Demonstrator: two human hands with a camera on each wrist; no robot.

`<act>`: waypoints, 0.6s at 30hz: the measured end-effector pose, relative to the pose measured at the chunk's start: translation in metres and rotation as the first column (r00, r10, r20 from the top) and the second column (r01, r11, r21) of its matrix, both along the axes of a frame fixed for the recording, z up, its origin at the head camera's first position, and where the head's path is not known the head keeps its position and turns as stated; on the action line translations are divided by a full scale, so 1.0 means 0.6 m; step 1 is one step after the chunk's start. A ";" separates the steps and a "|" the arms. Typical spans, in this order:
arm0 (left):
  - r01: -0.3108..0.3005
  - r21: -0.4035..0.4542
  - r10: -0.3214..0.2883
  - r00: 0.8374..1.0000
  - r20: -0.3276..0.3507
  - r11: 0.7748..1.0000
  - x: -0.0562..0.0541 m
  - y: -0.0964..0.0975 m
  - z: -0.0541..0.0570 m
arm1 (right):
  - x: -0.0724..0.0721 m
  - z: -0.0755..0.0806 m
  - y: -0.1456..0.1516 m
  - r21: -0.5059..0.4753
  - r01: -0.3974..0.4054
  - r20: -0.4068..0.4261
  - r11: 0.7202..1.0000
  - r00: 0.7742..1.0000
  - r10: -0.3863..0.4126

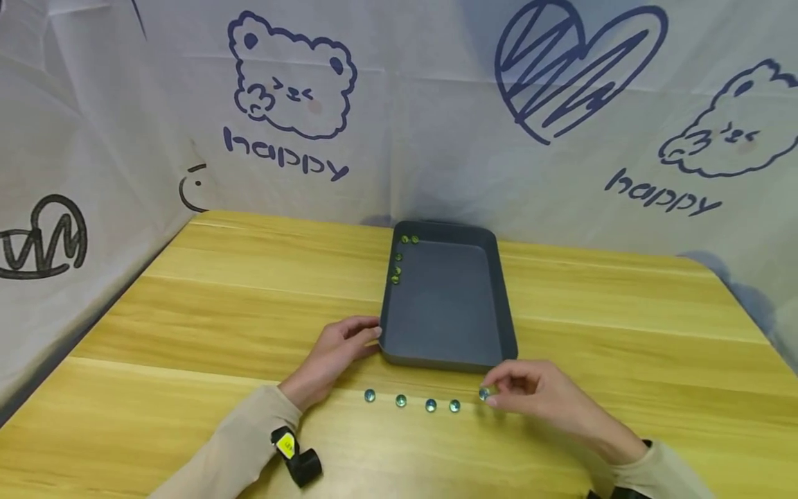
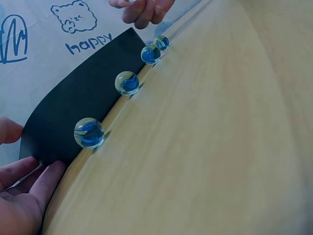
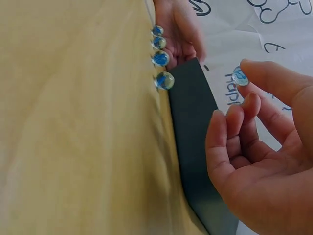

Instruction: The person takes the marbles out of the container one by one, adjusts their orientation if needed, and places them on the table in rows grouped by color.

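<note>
My right hand (image 1: 548, 398) pinches a clear glass marble (image 3: 240, 76) with a blue swirl between thumb and index finger. It is held above the table by the near right corner of a dark grey tray (image 1: 445, 364). The other fingers are curled in the right wrist view. With relaxed fingers, my left hand (image 1: 333, 357) touches the tray's near left corner. Several blue-swirled marbles stand in a row on the table before the tray, among them the leftmost marble (image 2: 89, 133) and the rightmost marble (image 3: 164, 80).
Several yellow-green marbles (image 1: 398, 257) lie along the left wall and far left corner inside the tray. The wooden table (image 1: 249, 291) backs onto a white cloth (image 1: 436, 104) with drawn bears and a heart. A black wrist camera (image 1: 302, 464) sits on the left sleeve.
</note>
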State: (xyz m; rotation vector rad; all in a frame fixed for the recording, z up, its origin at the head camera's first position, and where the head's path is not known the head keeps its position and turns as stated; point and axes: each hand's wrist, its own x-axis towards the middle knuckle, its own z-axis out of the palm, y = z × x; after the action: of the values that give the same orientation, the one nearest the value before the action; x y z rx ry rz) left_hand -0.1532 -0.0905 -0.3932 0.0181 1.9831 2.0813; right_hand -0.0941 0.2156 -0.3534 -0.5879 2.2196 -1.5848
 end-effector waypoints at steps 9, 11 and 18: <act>0.009 0.008 -0.009 1.000 0.002 1.000 0.000 0.000 -0.002 | 0.000 -0.012 -0.005 0.030 -0.051 0.022 0.998 0.998 0.050; 0.008 0.013 -0.008 1.000 0.002 1.000 -0.001 0.000 -0.002 | 0.000 -0.013 -0.006 0.048 -0.047 0.034 0.998 0.998 0.045; 0.021 0.013 -0.021 1.000 0.005 1.000 -0.002 0.000 0.000 | -0.004 -0.015 -0.005 0.084 -0.036 0.101 0.996 0.995 0.027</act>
State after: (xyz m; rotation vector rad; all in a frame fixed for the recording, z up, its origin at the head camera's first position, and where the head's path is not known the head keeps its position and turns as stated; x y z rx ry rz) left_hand -0.1545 -0.0908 -0.3930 0.0357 1.9574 2.0789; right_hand -0.0967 0.2126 -0.3626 -0.5062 2.1813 -1.4630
